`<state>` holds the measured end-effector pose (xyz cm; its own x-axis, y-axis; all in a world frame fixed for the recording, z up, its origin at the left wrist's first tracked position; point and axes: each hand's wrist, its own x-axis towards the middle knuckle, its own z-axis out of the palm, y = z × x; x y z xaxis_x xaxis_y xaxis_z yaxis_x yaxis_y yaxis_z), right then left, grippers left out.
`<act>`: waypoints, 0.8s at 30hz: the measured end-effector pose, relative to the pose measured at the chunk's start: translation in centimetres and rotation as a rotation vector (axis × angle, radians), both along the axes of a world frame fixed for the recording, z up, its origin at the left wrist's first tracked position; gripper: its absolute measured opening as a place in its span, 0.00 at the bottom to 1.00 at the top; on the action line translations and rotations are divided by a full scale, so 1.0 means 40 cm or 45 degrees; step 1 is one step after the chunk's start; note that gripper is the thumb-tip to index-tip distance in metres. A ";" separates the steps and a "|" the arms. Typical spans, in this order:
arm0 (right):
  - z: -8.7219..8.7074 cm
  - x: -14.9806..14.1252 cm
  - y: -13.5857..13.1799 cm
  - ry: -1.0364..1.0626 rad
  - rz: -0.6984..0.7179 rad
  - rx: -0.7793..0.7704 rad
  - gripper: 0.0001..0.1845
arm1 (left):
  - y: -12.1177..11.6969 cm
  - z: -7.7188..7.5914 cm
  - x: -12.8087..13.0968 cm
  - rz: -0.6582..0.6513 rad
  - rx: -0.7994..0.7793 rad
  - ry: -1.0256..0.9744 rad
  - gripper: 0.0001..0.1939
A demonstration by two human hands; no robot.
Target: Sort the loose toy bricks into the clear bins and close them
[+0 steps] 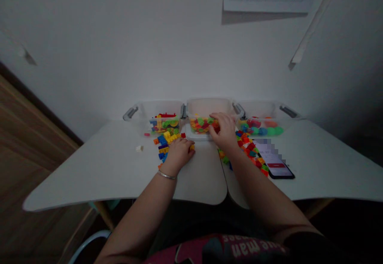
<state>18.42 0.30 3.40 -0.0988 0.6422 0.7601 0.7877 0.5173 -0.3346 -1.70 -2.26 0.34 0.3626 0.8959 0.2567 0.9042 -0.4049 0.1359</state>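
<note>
My left hand [181,151], a bangle on its wrist, rests at the right side of a loose pile of toy bricks [167,137]. Its fingers are curled, with a yellow toy brick [192,147] at the thumb and fingertips. Over the right front of the middle clear plastic box [209,105] is my right hand [224,130]. Its thumb and fingers are apart, and nothing shows clearly between them. Small yellow, red and green pieces [201,123] lie inside that box. Beneath my right wrist spreads another pile of colourful pieces [249,148].
The left clear box [143,108] holds mixed bricks; the right one [257,108] holds coloured balls [271,131]. A phone [277,164] lies beside the right pile. A small white piece [139,148] sits on the white table [110,172]. The wall stands right behind the boxes.
</note>
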 end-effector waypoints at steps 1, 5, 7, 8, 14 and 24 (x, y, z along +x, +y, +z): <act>-0.008 -0.011 -0.011 0.002 0.038 0.018 0.20 | 0.000 0.000 0.000 0.003 -0.004 -0.006 0.18; -0.040 -0.049 -0.042 -0.049 0.148 -0.030 0.20 | 0.002 -0.005 -0.003 0.004 0.070 -0.028 0.19; -0.055 -0.062 -0.047 -0.087 0.139 -0.116 0.20 | 0.002 -0.009 -0.005 0.045 0.153 -0.047 0.21; -0.063 -0.066 -0.048 -0.111 0.128 -0.165 0.21 | 0.002 -0.011 -0.007 0.077 0.182 -0.056 0.23; -0.114 -0.072 -0.033 -0.276 0.229 -0.373 0.19 | -0.001 -0.024 -0.022 0.274 0.114 0.010 0.29; -0.123 -0.080 -0.042 -0.446 0.350 -0.478 0.15 | 0.006 -0.030 -0.033 0.253 0.091 0.063 0.28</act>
